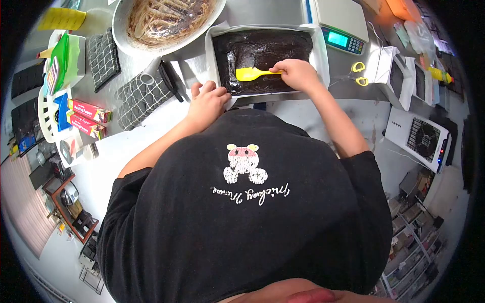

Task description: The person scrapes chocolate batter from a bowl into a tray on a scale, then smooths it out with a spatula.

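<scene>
A rectangular pan (210, 53) lined with white paper holds a dark, glossy brown batter (268, 48). My right hand (298, 76) is closed round the handle of a yellow spatula (248, 74), whose blade lies flat on the batter's surface, left of the pan's middle. At the pan's near left corner rests my left hand (208, 103), its fingers bent and apart, holding nothing. Beyond it, at the upper left, a large round bowl (119, 30) has brown smears inside.
A scale (338, 20) with a lit display stands right of the pan, and yellow-handled scissors (358, 73) lie nearby. Checked mitts (144, 98), baking paper boxes (90, 111) and a green-lidded container (60, 60) are on the left. A white box (386, 73) sits at the right.
</scene>
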Tool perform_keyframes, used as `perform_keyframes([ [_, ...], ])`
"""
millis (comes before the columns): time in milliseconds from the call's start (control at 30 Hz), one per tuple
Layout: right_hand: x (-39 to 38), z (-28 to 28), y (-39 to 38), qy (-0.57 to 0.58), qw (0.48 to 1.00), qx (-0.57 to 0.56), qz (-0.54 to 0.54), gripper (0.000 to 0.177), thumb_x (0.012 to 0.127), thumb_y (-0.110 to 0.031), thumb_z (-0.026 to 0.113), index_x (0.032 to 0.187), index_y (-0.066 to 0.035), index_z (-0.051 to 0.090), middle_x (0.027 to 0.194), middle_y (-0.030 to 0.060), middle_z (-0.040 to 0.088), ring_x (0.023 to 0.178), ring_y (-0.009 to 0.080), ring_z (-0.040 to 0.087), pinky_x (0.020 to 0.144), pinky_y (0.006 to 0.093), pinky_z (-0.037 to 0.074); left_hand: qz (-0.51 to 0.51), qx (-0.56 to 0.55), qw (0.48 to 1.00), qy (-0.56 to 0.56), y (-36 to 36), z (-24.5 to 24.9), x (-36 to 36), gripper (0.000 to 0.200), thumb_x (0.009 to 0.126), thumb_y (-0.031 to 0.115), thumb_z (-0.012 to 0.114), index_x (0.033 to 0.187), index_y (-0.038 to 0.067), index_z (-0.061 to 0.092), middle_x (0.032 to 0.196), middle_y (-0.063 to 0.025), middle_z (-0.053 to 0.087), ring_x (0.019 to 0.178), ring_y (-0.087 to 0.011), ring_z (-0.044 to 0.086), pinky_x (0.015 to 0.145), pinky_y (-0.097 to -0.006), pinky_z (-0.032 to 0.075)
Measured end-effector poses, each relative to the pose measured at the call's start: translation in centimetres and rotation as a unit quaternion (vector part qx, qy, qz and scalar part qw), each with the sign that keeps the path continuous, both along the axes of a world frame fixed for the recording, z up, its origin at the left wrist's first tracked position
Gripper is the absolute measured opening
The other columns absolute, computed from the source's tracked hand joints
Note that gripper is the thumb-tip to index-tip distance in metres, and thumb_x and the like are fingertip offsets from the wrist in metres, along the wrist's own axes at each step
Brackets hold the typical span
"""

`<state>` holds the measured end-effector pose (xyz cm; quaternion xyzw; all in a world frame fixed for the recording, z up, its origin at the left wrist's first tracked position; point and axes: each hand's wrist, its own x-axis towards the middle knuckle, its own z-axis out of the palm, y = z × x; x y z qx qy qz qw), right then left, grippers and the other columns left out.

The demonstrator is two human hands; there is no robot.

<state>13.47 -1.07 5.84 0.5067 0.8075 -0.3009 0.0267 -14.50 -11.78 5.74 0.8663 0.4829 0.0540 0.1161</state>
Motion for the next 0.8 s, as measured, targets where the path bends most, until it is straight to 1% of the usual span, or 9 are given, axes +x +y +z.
perform_keyframes([
  [100,1.1,0.4,1.8,0.073,0.994,0.07,0.042,0.029,0.074,-0.008,0.051,0.091,-0.02,0.07,0.091,0.0036,0.067,0.086,0.0241,0.063,0.073,0.0362,0.05,0.0,-0.002,1.0,-0.006,-0.1,-0.1,-0.2,0.03,0.066,0.015,0.066,0.096,0.017,0.066,0.097,0.0063,0.057,0.101,-0.017,0.046,0.09,-0.043,0.026],
  [200,1.4,-0.5,4.2,0.011,0.988,0.078,0.131,0.024,0.073,-0.008,0.055,0.088,-0.021,0.071,0.09,0.0023,0.067,0.086,0.0235,0.063,0.074,0.0355,0.05,0.0,0.007,1.0,-0.011,-0.3,-0.2,-0.2,0.029,0.066,0.015,0.066,0.096,0.016,0.066,0.096,0.006,0.057,0.101,-0.0175,0.046,0.09,-0.0432,0.026],
  [300,-0.5,-1.2,6.1,-0.014,0.982,0.089,0.169,0.022,0.073,-0.01,0.059,0.088,-0.02,0.071,0.091,0.0023,0.067,0.086,0.0236,0.063,0.075,0.0357,0.05,0.005,0.013,1.0,-0.013,-0.3,-0.4,0.0,0.028,0.067,0.016,0.065,0.095,0.016,0.066,0.095,0.0061,0.057,0.101,-0.0177,0.046,0.089,-0.0431,0.026],
  [400,-2.6,-1.4,7.6,0.015,0.97,0.15,0.19,0.018,0.073,-0.013,0.062,0.087,-0.02,0.071,0.092,0.0018,0.067,0.085,0.0226,0.063,0.073,0.0363,0.051,0.013,0.005,1.0,0.013,-0.4,-0.4,0.0,0.028,0.069,0.017,0.065,0.097,0.019,0.067,0.098,0.0073,0.058,0.102,-0.0169,0.046,0.089,-0.0429,0.025],
  [433,-3.1,-1.7,8.1,0.016,0.972,0.15,0.179,0.018,0.074,-0.013,0.061,0.087,-0.02,0.07,0.093,0.0011,0.067,0.085,0.0228,0.063,0.073,0.0366,0.051,0.017,-0.008,0.999,0.038,-0.5,-0.3,0.1,0.03,0.07,0.018,0.066,0.099,0.021,0.067,0.101,0.0082,0.059,0.103,-0.0162,0.046,0.09,-0.0427,0.024],
  [600,-3.6,-1.4,7.5,0.012,0.983,0.144,0.114,0.02,0.078,-0.015,0.057,0.091,-0.022,0.07,0.094,0.0007,0.067,0.087,0.0228,0.063,0.075,0.0368,0.05,0.032,-0.014,0.999,0.036,-0.7,-0.1,0.3,0.03,0.069,0.018,0.066,0.099,0.02,0.067,0.101,0.0079,0.06,0.103,-0.0166,0.047,0.09,-0.0428,0.024],
  [700,-3.1,-0.4,6.4,0.001,0.996,0.083,0.013,0.027,0.081,-0.02,0.051,0.101,-0.024,0.067,0.1,0.0036,0.066,0.092,0.0246,0.062,0.078,0.0388,0.049,0.034,-0.016,0.999,0.031,-0.7,-0.4,0.1,0.03,0.069,0.018,0.066,0.099,0.02,0.067,0.101,0.008,0.06,0.102,-0.0166,0.047,0.09,-0.0428,0.024],
  [733,-3.2,-0.5,6.0,0.0,0.996,0.083,0.014,0.027,0.081,-0.02,0.051,0.101,-0.024,0.067,0.1,0.0036,0.066,0.092,0.0246,0.062,0.078,0.0388,0.049,0.032,-0.017,0.999,0.028,-0.7,-0.5,0.1,0.03,0.069,0.018,0.066,0.099,0.02,0.067,0.1,0.0081,0.06,0.102,-0.0165,0.047,0.09,-0.0427,0.024],
  [800,-3.3,-1.0,4.9,-0.011,0.994,0.084,-0.063,0.028,0.082,-0.019,0.049,0.103,-0.024,0.067,0.103,0.005,0.065,0.094,0.0258,0.062,0.078,0.0392,0.049,0.036,-0.017,0.999,0.028,-0.8,-0.3,0.2,0.03,0.069,0.018,0.066,0.099,0.02,0.067,0.1,0.0082,0.06,0.102,-0.0163,0.047,0.09,-0.0425,0.024],
])
